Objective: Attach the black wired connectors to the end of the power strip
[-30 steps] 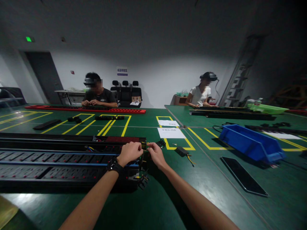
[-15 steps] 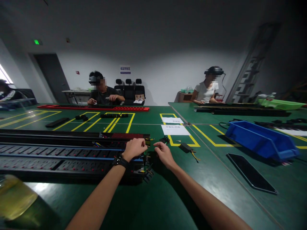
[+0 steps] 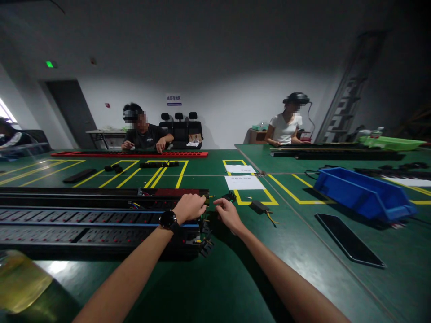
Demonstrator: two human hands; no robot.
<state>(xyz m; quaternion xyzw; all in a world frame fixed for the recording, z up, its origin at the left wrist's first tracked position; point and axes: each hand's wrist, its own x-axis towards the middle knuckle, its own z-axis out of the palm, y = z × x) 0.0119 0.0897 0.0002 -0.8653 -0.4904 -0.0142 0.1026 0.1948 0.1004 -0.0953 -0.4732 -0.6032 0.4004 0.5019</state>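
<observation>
Long black power strips (image 3: 111, 235) with rows of sockets and small red parts lie side by side at the left. My left hand (image 3: 190, 208) rests over their right end, fingers bent down and closed at the wires; what they pinch is hidden. Facing it across a small gap is my right hand (image 3: 229, 216), its fingers curled and the index finger pointing at the strip end. Anything between those fingertips is too small to make out. Below the left hand, loose wires and a black end piece (image 3: 206, 246) stick out from the nearer strip.
A black box with yellow wires (image 3: 259, 207) and paper sheets (image 3: 244, 182) lie beyond my right hand. Farther right are a phone (image 3: 350, 240) and a blue bin (image 3: 365, 193). A jar of yellow liquid (image 3: 23, 282) stands near left. Two people work across the table.
The view has shifted slightly. Both my hands stay at the strip end, with the right fingers a little changed in pose. The left person across has lowered a hand to the red rail.
</observation>
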